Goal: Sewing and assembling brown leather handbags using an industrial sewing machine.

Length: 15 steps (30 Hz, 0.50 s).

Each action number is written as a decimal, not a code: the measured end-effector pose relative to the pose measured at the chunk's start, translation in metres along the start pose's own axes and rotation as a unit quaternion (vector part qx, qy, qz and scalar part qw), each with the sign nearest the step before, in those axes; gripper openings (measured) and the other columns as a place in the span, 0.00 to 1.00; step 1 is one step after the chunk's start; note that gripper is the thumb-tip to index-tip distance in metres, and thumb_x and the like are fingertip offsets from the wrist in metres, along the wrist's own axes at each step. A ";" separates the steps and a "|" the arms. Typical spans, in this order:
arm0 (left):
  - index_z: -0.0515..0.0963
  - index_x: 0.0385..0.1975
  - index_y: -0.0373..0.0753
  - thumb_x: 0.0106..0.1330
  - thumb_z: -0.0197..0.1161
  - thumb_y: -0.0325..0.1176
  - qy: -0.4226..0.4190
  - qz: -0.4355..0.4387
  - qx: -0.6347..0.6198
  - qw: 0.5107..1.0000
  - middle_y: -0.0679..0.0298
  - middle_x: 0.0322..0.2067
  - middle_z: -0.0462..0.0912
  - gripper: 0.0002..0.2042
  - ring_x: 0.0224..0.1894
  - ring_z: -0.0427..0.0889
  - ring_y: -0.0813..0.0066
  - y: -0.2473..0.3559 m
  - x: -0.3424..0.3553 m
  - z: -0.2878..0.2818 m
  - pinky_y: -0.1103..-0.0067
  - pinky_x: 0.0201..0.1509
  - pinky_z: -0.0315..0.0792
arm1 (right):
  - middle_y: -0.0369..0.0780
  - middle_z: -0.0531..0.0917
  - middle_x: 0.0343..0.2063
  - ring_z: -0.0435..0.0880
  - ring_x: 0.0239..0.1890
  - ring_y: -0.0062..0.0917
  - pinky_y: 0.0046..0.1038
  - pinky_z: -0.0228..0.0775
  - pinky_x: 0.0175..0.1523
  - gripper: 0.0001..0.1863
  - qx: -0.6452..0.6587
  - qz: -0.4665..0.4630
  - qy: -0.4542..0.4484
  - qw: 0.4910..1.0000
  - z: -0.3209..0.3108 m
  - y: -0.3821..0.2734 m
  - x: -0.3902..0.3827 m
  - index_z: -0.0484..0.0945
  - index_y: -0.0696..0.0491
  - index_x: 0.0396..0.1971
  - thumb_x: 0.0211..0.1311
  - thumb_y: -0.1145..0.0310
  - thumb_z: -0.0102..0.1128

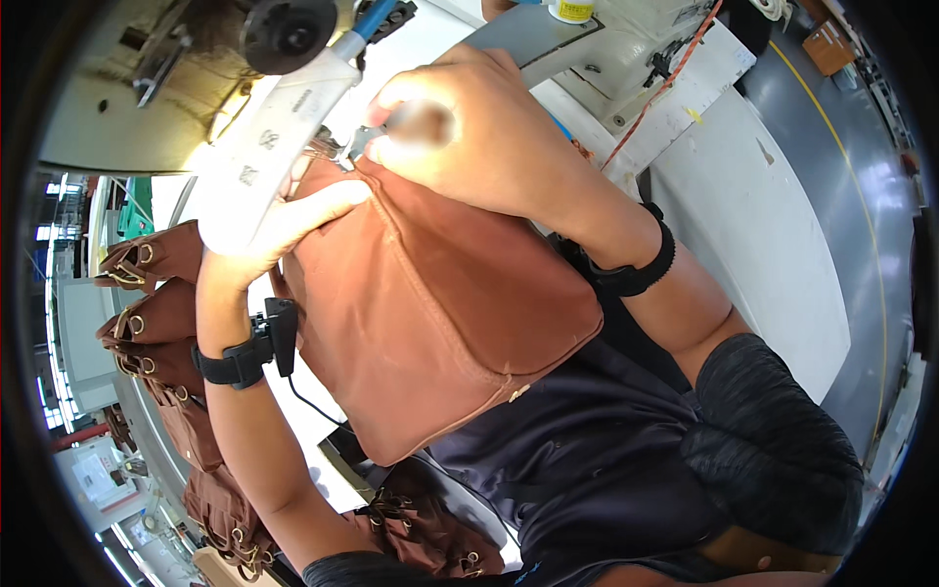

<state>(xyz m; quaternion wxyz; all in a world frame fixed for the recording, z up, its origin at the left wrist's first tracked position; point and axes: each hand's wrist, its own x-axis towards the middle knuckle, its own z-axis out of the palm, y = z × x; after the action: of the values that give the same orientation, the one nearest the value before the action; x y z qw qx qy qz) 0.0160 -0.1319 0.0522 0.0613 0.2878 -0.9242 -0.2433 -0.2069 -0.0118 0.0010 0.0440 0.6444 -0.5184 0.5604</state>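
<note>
A brown bag (440, 293) lies across my lap, its piped seam running up to the metal needle area of a sewing machine (269, 117). My left hand (279, 230) grips the bag's upper edge, thumb pressed beside the seam, its fingers partly hidden by the machine and glare. My right hand (469, 137) is closed just right of the needle, above the bag's top; a small metal piece shows at its fingertips, too blurred to name. Both wrists wear black straps.
Several brown bags with brass rings (156, 323) hang in a row at the left, with more bags (440, 538) low beside my lap. A red cord (660, 93) crosses the white machine table (743, 254). A grey floor (846, 245) with a yellow line and a cardboard box (827, 44) lie right.
</note>
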 end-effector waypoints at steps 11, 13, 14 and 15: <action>0.77 0.25 0.46 0.67 0.75 0.41 0.002 0.042 -0.090 0.995 0.82 0.23 0.70 0.14 0.26 0.61 0.91 0.015 0.000 -0.001 0.84 0.28 0.52 | 0.37 0.87 0.25 0.82 0.41 0.34 0.35 0.61 0.60 0.10 0.055 0.118 -0.077 0.989 -0.003 -0.010 0.003 0.88 0.48 0.31 0.51 0.60 0.72; 0.78 0.27 0.45 0.68 0.75 0.40 0.008 0.053 -0.035 0.998 0.81 0.24 0.72 0.13 0.27 0.63 0.91 0.005 0.000 0.000 0.84 0.29 0.55 | 0.37 0.87 0.25 0.82 0.41 0.34 0.35 0.61 0.59 0.10 0.044 0.096 -0.053 0.993 -0.002 -0.008 0.001 0.88 0.48 0.31 0.51 0.60 0.72; 0.79 0.28 0.44 0.68 0.74 0.40 0.016 0.060 0.020 0.998 0.81 0.25 0.73 0.12 0.27 0.65 0.91 -0.004 -0.003 0.000 0.85 0.30 0.58 | 0.37 0.87 0.25 0.82 0.41 0.34 0.36 0.61 0.59 0.09 0.044 0.099 -0.051 0.993 -0.001 -0.010 0.002 0.88 0.48 0.30 0.51 0.61 0.71; 0.80 0.29 0.43 0.69 0.74 0.40 0.022 0.069 0.076 0.995 0.80 0.26 0.75 0.11 0.28 0.67 0.91 -0.012 -0.005 -0.001 0.85 0.32 0.60 | 0.37 0.87 0.25 0.82 0.41 0.34 0.36 0.61 0.58 0.08 0.044 0.102 -0.049 0.993 0.000 -0.012 0.003 0.87 0.48 0.30 0.51 0.61 0.71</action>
<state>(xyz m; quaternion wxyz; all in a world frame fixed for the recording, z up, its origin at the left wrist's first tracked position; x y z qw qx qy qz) 0.0266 -0.1379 0.0474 0.0765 0.2327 -0.9560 -0.1615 -0.1990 -0.0081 0.0090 -0.0675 0.6158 -0.5579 0.5522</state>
